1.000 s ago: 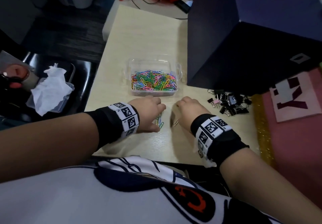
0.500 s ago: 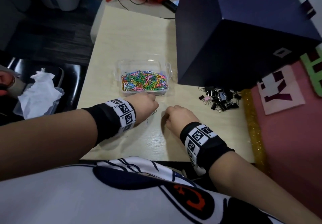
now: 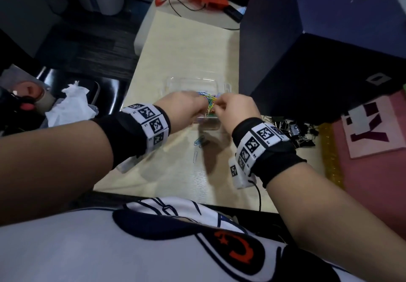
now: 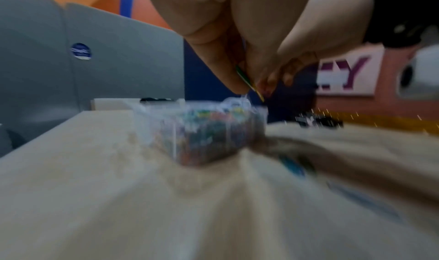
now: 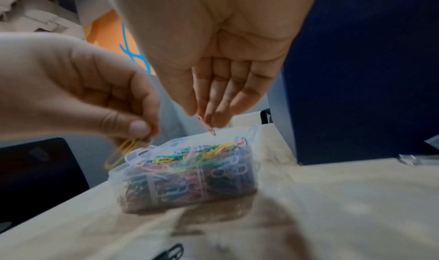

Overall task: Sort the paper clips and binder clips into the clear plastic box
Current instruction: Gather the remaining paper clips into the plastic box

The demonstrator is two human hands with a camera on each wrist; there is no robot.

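Above a clear plastic box [image 5: 190, 177] of colourful paper clips on a table [image 3: 175, 46], the left hand [image 5: 78, 95] pinches a yellow clip [image 5: 118, 154]; the right hand [image 5: 213, 57] pinches a pink clip [image 5: 207, 126] between fingertips

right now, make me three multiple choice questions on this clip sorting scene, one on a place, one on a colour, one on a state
1. Where is the pile of black metal binder clips?
A. inside the clear box
B. on the table right of the clear box
C. on the black chair

2. What colour is the paper clip pinched by the left hand?
A. yellow
B. black
C. white

3. What state is the clear plastic box in?
A. empty
B. lidded shut
C. open, nearly full of coloured paper clips

Answers: 1 B, the head view shows the pile beside the dark blue box. 2 A, the right wrist view shows a yellow loop under the fingertips. 3 C, clips reach its rim, while the right hand dangles a pink clip above.
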